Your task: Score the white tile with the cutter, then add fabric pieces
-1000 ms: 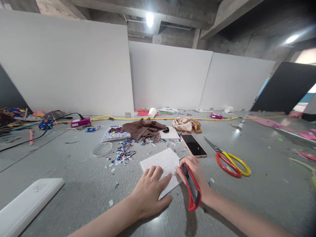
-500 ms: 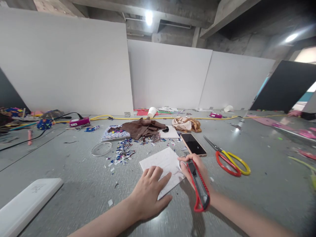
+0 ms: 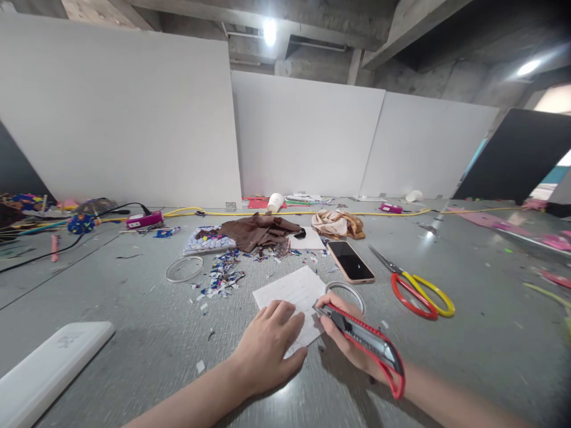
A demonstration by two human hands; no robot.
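Note:
A white rectangular sheet (image 3: 291,286) lies on the grey table, faint marks on its face. My left hand (image 3: 271,342) rests on its near left part, palm down with the fingers spread. In my right hand (image 3: 345,330) is a red utility knife (image 3: 366,339), held over the sheet's right edge with its front end pointing left. Just behind my right hand a pale ring (image 3: 352,292) lies on the table, partly hidden by the fingers. A phone (image 3: 350,261) with a dark screen lies beyond it, and scissors (image 3: 414,291) with red and yellow handles lie to the right.
Brown cloth (image 3: 259,232) and a tan cloth (image 3: 336,224) lie farther back. Small fabric scraps (image 3: 223,274) spread left of the sheet, near a clear ring (image 3: 184,269). A white power bank (image 3: 57,362) sits at the left. A yellow cable (image 3: 303,213) runs before white panels.
My right hand has moved nearer, away from the pale ring, which now shows on the table. The knife has tilted from steep to flatter, its front end turned left. My left hand stays nearly still.

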